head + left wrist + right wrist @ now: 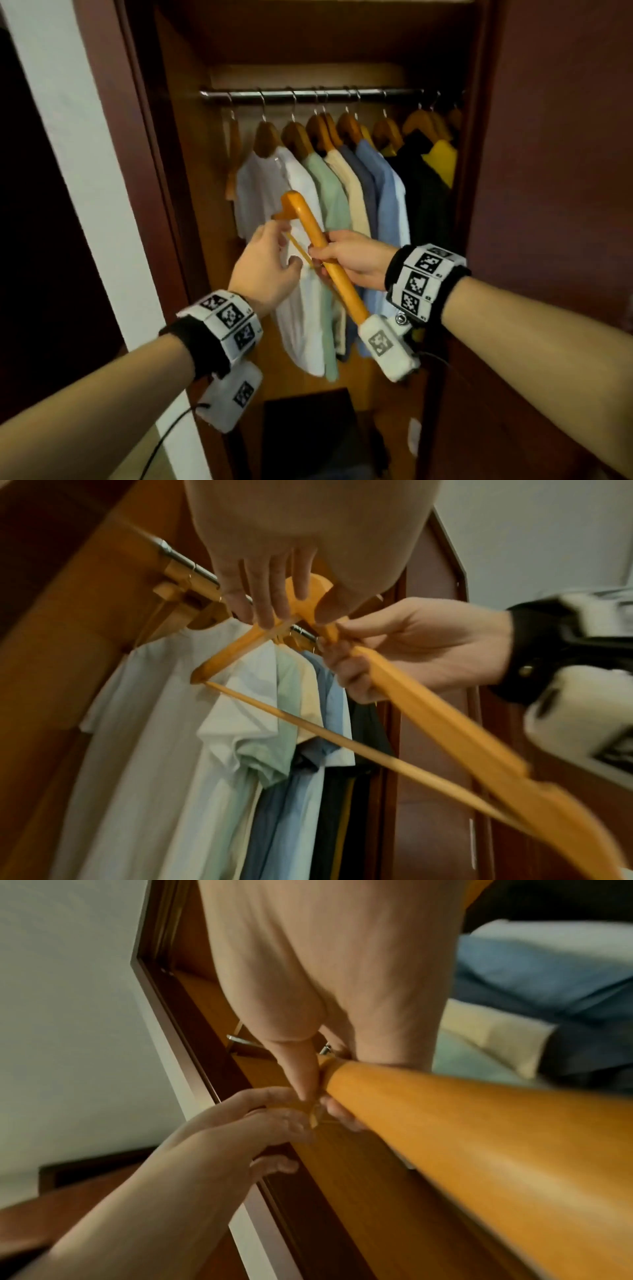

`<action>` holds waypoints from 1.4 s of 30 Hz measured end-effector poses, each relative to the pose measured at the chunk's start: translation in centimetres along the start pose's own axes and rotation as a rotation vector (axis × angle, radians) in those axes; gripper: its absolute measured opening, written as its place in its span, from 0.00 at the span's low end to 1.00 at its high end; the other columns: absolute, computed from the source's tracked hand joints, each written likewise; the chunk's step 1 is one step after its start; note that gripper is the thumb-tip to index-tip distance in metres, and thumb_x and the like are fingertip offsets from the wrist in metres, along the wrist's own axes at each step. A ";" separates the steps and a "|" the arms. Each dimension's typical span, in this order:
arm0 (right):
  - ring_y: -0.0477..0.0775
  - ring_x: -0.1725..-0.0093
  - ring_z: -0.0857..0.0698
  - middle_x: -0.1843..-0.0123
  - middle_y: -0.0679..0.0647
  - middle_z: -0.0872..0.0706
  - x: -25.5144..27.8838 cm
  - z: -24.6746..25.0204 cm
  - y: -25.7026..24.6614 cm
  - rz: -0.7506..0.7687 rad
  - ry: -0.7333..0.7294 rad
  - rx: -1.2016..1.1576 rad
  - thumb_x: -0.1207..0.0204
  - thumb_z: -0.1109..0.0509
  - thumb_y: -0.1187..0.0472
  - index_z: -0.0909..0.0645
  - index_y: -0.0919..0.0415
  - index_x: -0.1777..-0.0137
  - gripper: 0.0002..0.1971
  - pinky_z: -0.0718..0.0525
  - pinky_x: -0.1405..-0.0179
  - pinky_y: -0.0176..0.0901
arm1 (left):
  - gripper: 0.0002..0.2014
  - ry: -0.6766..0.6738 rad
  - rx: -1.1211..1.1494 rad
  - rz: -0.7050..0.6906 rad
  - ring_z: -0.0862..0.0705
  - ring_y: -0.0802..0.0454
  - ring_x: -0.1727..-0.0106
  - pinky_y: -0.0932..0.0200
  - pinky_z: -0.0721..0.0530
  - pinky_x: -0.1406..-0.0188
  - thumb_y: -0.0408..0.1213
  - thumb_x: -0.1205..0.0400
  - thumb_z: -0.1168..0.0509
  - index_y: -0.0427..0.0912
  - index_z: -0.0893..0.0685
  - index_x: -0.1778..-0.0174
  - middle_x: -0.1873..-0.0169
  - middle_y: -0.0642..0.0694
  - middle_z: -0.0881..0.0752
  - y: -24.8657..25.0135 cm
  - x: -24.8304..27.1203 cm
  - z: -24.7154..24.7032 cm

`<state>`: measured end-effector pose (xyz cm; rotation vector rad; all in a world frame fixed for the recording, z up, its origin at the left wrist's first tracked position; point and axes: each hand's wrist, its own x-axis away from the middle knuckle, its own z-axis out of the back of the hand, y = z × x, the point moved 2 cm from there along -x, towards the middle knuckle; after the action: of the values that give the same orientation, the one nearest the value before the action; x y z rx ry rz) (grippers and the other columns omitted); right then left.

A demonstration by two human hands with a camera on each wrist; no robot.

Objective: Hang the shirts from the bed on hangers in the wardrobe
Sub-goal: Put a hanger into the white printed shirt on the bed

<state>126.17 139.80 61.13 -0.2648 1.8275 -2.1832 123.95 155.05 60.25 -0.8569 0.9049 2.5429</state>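
An empty wooden hanger (320,245) is held slanting in front of the open wardrobe, with no shirt on it. My right hand (346,257) grips one of its arms around the middle. My left hand (270,260) pinches it between fingers (270,599) and thumb, near where the arms meet. The hanger (428,710) runs from the left fingers past the right hand (394,653). Its hook is hidden. Several shirts (325,192) hang on wooden hangers from the metal rail (308,94). The bed is not in the head view.
The wardrobe's dark door panel (548,171) stands at the right and a white wall strip (78,171) at the left. A black box (308,438) sits on the wardrobe floor. Blue, cream and dark fabric (531,969) shows at the right of the right wrist view.
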 end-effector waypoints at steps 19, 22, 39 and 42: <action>0.57 0.72 0.16 0.70 0.60 0.14 50.0 27.3 16.8 -0.490 0.808 0.347 0.39 0.26 0.66 0.14 0.61 0.65 0.03 0.15 0.68 0.50 | 0.19 -0.825 0.254 -0.601 0.11 0.37 0.55 0.47 0.16 0.63 0.49 0.30 0.27 0.50 0.29 0.53 0.62 0.44 0.12 42.5 22.6 -29.8; 0.54 0.65 0.12 0.62 0.57 0.10 62.5 31.7 20.5 -0.629 0.945 0.354 0.32 0.24 0.62 0.12 0.56 0.59 0.03 0.13 0.66 0.45 | 0.19 -0.956 0.291 -0.697 0.11 0.39 0.52 0.50 0.16 0.62 0.47 0.28 0.27 0.52 0.28 0.47 0.59 0.44 0.12 53.1 30.4 -35.0; 0.55 0.71 0.17 0.70 0.54 0.15 111.1 40.7 30.1 -1.048 1.550 0.162 0.31 0.21 0.65 0.15 0.64 0.54 0.08 0.16 0.73 0.45 | 0.16 -1.462 0.616 -1.136 0.14 0.46 0.57 0.54 0.20 0.63 0.38 0.24 0.29 0.49 0.29 0.47 0.61 0.48 0.16 92.4 65.3 -48.8; 0.55 0.74 0.17 0.72 0.54 0.15 115.3 45.2 32.7 -1.068 1.613 0.110 0.31 0.22 0.67 0.16 0.61 0.59 0.05 0.18 0.74 0.45 | 0.15 -1.511 0.637 -1.200 0.14 0.41 0.59 0.47 0.14 0.62 0.37 0.25 0.31 0.48 0.30 0.49 0.61 0.43 0.15 97.9 67.6 -53.4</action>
<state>34.88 54.62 32.68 1.2055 2.4516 -3.7927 49.54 52.28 30.44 0.6117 0.3322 1.0586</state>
